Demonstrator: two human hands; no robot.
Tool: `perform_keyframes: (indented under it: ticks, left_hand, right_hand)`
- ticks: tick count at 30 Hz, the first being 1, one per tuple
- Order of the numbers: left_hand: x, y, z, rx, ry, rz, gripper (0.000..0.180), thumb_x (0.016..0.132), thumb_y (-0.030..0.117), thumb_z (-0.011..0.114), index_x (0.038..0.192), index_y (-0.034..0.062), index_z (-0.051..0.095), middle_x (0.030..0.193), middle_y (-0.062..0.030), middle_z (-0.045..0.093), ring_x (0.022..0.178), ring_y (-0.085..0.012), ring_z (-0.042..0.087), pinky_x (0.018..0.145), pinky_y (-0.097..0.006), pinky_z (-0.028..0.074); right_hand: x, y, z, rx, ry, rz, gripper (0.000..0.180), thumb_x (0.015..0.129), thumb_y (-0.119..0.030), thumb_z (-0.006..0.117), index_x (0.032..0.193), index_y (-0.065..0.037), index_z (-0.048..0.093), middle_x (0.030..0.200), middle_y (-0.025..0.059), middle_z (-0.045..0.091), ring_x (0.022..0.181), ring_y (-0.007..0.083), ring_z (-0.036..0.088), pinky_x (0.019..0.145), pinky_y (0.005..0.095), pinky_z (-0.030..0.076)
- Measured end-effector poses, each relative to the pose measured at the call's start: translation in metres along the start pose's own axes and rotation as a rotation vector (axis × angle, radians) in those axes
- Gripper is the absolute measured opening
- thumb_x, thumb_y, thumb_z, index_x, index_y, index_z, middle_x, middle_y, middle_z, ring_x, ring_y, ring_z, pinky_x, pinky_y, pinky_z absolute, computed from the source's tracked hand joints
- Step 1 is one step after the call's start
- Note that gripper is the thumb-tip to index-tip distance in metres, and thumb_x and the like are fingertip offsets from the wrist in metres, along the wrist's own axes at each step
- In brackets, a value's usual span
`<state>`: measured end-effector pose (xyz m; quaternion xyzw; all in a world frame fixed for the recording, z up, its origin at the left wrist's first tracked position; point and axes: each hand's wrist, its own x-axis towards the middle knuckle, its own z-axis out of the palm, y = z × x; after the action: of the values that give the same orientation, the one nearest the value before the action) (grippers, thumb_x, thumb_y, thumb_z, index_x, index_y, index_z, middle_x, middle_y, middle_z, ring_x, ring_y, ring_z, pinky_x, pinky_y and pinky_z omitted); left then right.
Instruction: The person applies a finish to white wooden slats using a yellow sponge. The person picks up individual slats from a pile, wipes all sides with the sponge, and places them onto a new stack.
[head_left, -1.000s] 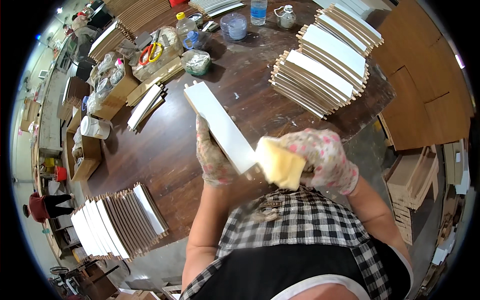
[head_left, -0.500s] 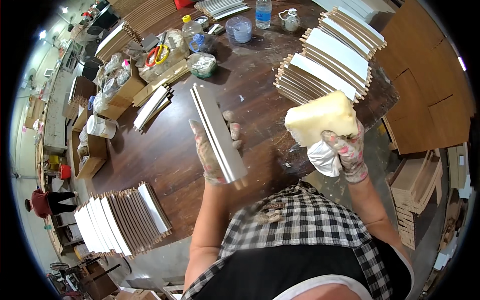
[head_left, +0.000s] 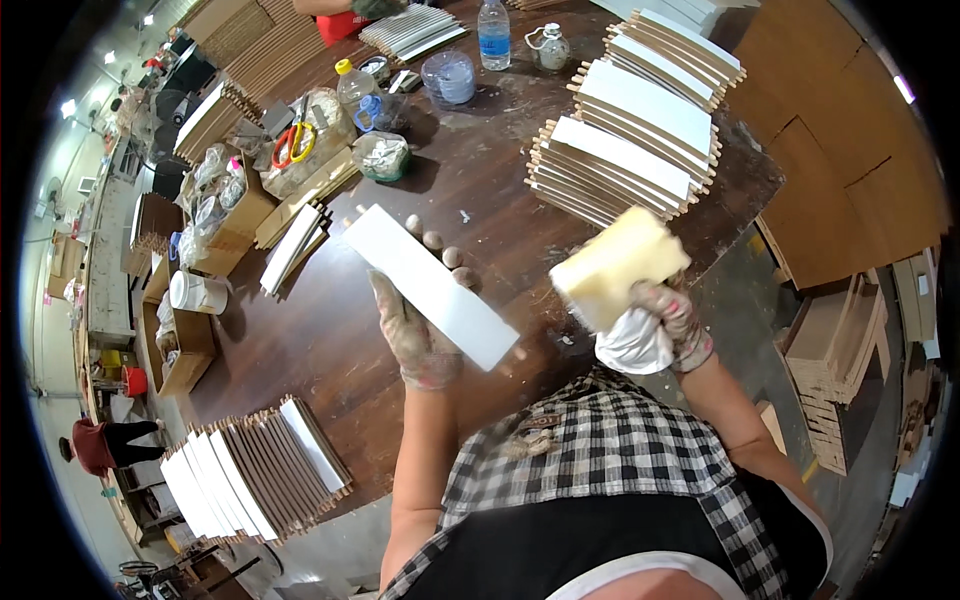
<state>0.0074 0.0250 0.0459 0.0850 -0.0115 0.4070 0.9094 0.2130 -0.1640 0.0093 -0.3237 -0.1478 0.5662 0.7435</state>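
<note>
Holding a white panel (head_left: 435, 285) above the near side of a dark brown table (head_left: 500, 200), a worker's gloved left hand (head_left: 412, 335) curls beneath it, thumb at one long edge, fingertips past the other. The right hand (head_left: 675, 325), fingers closed, clasps a yellow pad (head_left: 620, 265) and a bunched white cloth (head_left: 635, 342) over the table's near right edge. The glossy tabletop shows wood grain, scuffs and pale specks. Stacked boards with dowel ends fill the table's far right (head_left: 625, 160) and near left (head_left: 255, 470) corners. Toward the table's far side stand a water bottle (head_left: 494, 40), a handled jar (head_left: 549, 50) and a blue-tinted tub (head_left: 449, 80); another person's gloved hand (head_left: 378, 8) shows at its far edge. Right of the table, large brown sheets (head_left: 850, 150) rise above a grey floor (head_left: 735, 320); well to its left, a person in dark red (head_left: 92, 447) stands.
</note>
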Motion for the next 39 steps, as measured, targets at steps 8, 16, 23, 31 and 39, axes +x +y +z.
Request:
perform_keyframes:
  ticks: [8, 16, 23, 31, 39]
  left_hand:
    - [-0.002, -0.015, 0.009, 0.309, 0.244, -0.021, 0.053, 0.093, 0.044, 0.041, 0.124, 0.0011, 0.042, 0.086, -0.0084, 0.054, 0.072, -0.0171, 0.053, 0.067, -0.029, 0.049]
    - [-0.005, -0.01, 0.006, 0.358, 0.236, -0.02, 0.052, 0.094, 0.043, 0.041, 0.124, 0.0005, 0.043, 0.086, -0.0086, 0.055, 0.072, -0.0171, 0.055, 0.064, -0.029, 0.051]
    - [-0.005, -0.011, 0.01, 0.37, 0.216, -0.015, 0.052, 0.094, 0.042, 0.04, 0.125, -0.0001, 0.042, 0.088, -0.0093, 0.055, 0.073, -0.0172, 0.055, 0.065, -0.029, 0.051]
    - [-0.008, -0.011, 0.008, 0.322, 0.218, -0.022, 0.053, 0.095, 0.042, 0.039, 0.125, -0.0016, 0.041, 0.088, -0.0097, 0.054, 0.074, -0.0175, 0.054, 0.065, -0.029, 0.049]
    - [-0.008, -0.005, -0.003, 0.311, 0.157, -0.025, 0.053, 0.094, 0.043, 0.041, 0.123, -0.0013, 0.043, 0.091, -0.0106, 0.055, 0.077, -0.0177, 0.055, 0.068, -0.03, 0.049]
  right_hand:
    - [0.009, 0.009, 0.057, -0.517, -0.183, -0.179, 0.076, 0.078, -0.056, 0.058, 0.117, 0.009, 0.047, 0.106, 0.0166, 0.06, 0.09, 0.0197, 0.063, 0.076, 0.0336, 0.057]
    - [0.008, 0.01, 0.056, -0.746, -0.257, -0.352, 0.057, 0.071, -0.028, 0.076, 0.114, 0.001, 0.053, 0.098, 0.0119, 0.065, 0.084, 0.0182, 0.066, 0.073, 0.0287, 0.058]
    - [0.01, -0.001, 0.076, -1.105, -0.35, -0.66, 0.052, 0.07, -0.02, 0.077, 0.111, 0.001, 0.054, 0.092, 0.0116, 0.066, 0.081, 0.019, 0.067, 0.072, 0.0291, 0.058]
    - [0.003, 0.001, 0.078, -0.813, -0.285, -0.444, 0.06, 0.07, -0.031, 0.077, 0.113, 0.003, 0.052, 0.094, 0.0116, 0.065, 0.08, 0.0197, 0.067, 0.074, 0.0301, 0.056]
    - [-0.002, -0.023, 0.064, -0.801, -0.179, -0.306, 0.058, 0.065, -0.015, 0.08, 0.114, 0.001, 0.053, 0.098, 0.0112, 0.065, 0.086, 0.0183, 0.065, 0.076, 0.0322, 0.057]
